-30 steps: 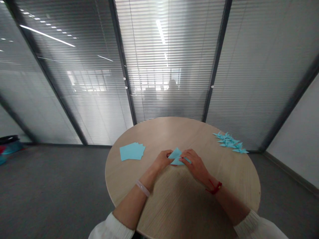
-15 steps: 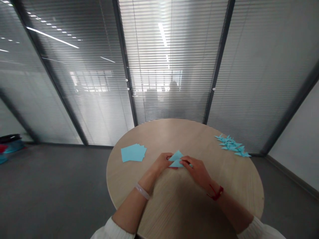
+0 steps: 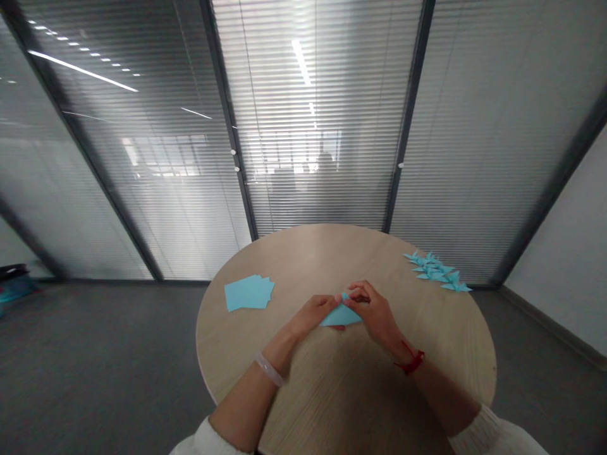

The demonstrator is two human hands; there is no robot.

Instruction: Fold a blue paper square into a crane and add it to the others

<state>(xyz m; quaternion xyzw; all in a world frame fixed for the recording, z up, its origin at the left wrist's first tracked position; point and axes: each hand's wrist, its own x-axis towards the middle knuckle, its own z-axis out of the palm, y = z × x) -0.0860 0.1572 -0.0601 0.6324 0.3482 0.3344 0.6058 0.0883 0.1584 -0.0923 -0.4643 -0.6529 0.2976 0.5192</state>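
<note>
A light blue folded paper lies flat as a triangle on the round wooden table, near its middle. My left hand presses on the paper's left side with its fingers closed on the edge. My right hand pinches the paper's upper right part, fingers bent together. Both wrists rest low over the tabletop.
A stack of flat light blue paper sheets lies at the table's left. Several folded blue paper figures sit in a cluster at the far right edge. Glass partitions with blinds stand behind the table; grey carpet surrounds it.
The raised upper flap of the paper has been folded down, so the piece now lies flat. My right hand has moved up and over the paper's top; my left hand has barely shifted.
</note>
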